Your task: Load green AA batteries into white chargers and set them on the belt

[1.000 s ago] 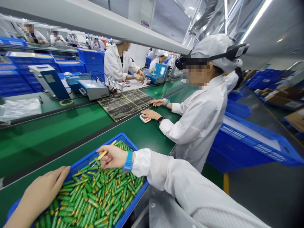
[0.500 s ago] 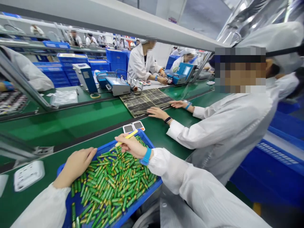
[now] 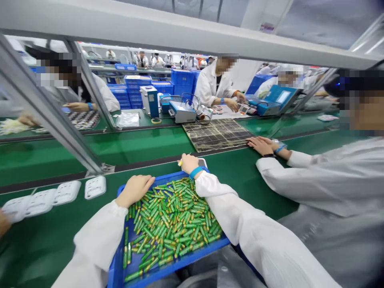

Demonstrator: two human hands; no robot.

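A blue tray (image 3: 180, 270) full of green cylinders with gold ends (image 3: 172, 220) rests at the near edge of the green bench. My left hand (image 3: 136, 189) lies over the tray's back left edge, fingers together and thumb alongside; whether it grips anything is hidden. At the far right corner of the tray is my right hand (image 3: 189, 163), closed around a yellow pen (image 3: 180, 163), of which only a small end shows. Behind that hand, a white square device (image 3: 203, 163) is partly covered.
White plastic covers (image 3: 95, 187) lie on the bench at the left. A dark patterned board (image 3: 217, 134) spans the belt ahead. Hands of a person (image 3: 262, 146) rest at the right. A metal post (image 3: 57, 108) slants across the left.
The view has swung left. My right hand has moved from above the cylinders to the tray's far corner, still with the pen. The neighbouring person's hands have come together.
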